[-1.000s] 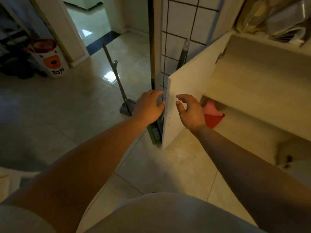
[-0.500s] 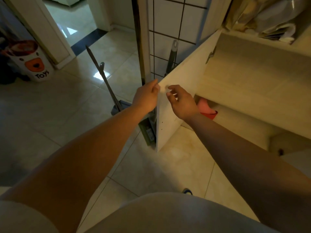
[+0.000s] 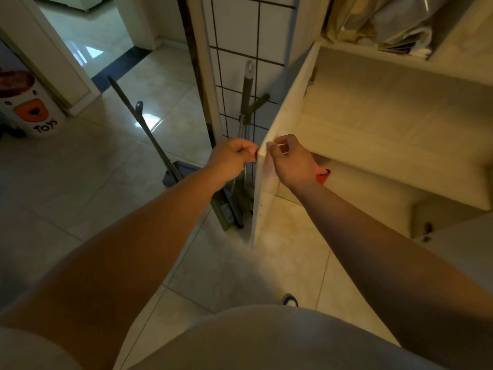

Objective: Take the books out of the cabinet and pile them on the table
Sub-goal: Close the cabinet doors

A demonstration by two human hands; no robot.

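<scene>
A pale cabinet (image 3: 386,134) stands on the right with its door (image 3: 269,188) swung out toward me. My left hand (image 3: 232,158) is curled against the outer face of the door's top corner. My right hand (image 3: 290,161) pinches the same corner from the inner side. A red and pink thing (image 3: 322,174), perhaps a book, lies inside on a lower shelf, mostly hidden behind my right hand. No other book can be made out inside.
Bags and papers (image 3: 386,22) fill the open shelf above. A mop (image 3: 144,129) and broom handles (image 3: 246,102) lean by the tiled wall (image 3: 240,36) left of the door. A "Toys" bin (image 3: 29,108) stands at far left by a doorway.
The door has swung further open to the left. Both hands have closed in on its top corner, and the view has shifted right and down.
</scene>
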